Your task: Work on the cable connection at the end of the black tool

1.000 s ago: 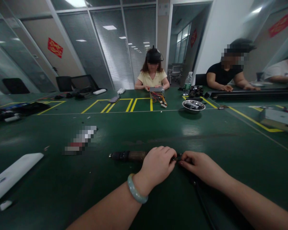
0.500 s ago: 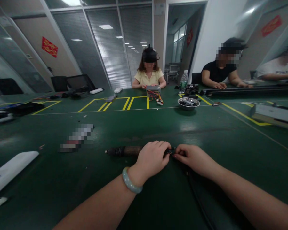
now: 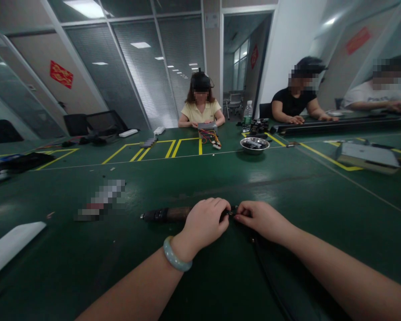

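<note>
Head: I see left hand (image 3: 205, 223) wrapping tool (image 3: 172, 215)
Right fingers (image 3: 244, 218): pinching small part (image 3: 233, 212) at its tail
Cable (image 3: 265, 269): below them
Progress: tool held; remainder unclear

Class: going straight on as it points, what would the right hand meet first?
Past the small dark piece it pinches, the right hand would probably meet the left hand, which holds the tool; depth is unclear.
</note>
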Action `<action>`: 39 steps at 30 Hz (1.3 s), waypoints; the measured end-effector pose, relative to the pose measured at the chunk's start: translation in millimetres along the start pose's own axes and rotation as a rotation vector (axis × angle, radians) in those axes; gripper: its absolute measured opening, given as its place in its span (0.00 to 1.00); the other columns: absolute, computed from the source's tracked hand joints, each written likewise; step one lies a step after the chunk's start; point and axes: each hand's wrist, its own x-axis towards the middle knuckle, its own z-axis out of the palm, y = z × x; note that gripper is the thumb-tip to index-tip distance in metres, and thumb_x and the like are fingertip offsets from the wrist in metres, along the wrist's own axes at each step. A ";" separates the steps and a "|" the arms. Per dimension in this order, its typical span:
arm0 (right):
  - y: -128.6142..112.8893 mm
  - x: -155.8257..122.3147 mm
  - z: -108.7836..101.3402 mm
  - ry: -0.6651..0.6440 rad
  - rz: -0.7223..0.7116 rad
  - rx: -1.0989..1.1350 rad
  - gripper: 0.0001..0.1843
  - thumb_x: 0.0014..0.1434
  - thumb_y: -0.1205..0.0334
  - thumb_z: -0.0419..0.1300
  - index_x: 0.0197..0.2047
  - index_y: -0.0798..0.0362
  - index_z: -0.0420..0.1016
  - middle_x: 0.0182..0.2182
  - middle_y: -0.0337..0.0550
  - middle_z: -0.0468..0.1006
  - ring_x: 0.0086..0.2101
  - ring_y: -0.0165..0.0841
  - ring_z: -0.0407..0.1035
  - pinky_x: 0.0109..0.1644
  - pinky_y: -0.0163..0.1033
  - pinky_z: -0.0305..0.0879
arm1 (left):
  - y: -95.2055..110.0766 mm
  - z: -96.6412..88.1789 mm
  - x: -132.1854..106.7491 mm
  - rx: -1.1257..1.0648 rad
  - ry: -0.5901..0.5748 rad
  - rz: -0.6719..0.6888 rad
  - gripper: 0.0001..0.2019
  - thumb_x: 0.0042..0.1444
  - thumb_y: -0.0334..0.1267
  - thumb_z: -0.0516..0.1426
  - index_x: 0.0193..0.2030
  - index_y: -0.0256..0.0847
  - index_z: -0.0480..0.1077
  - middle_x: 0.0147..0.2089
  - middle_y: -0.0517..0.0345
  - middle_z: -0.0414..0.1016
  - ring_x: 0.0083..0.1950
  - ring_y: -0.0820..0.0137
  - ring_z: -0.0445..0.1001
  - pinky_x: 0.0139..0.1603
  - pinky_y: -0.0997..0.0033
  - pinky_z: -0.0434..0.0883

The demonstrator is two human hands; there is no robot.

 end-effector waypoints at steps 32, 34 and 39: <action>4.5 2.6 3.6 0.001 0.014 0.008 0.10 0.59 0.52 0.58 0.36 0.49 0.76 0.29 0.37 0.78 0.28 0.31 0.70 0.31 0.34 0.58 | -2.2 1.4 -0.7 -0.022 0.011 -0.031 0.07 0.59 0.37 0.56 0.44 0.42 0.65 0.40 0.58 0.72 0.42 0.65 0.71 0.44 0.63 0.67; 4.4 2.3 3.6 0.004 0.012 0.007 0.10 0.59 0.53 0.58 0.35 0.49 0.76 0.29 0.37 0.78 0.28 0.31 0.70 0.31 0.34 0.58 | -2.3 1.7 -0.8 -0.030 0.020 -0.058 0.08 0.59 0.37 0.56 0.45 0.43 0.64 0.40 0.58 0.71 0.42 0.65 0.71 0.43 0.63 0.67; 3.6 2.3 3.6 -0.003 0.026 0.010 0.10 0.60 0.53 0.58 0.36 0.49 0.76 0.29 0.38 0.78 0.28 0.32 0.70 0.31 0.34 0.58 | -2.5 1.9 -0.2 0.000 0.002 -0.025 0.06 0.59 0.37 0.56 0.43 0.42 0.65 0.40 0.58 0.72 0.42 0.66 0.71 0.44 0.63 0.67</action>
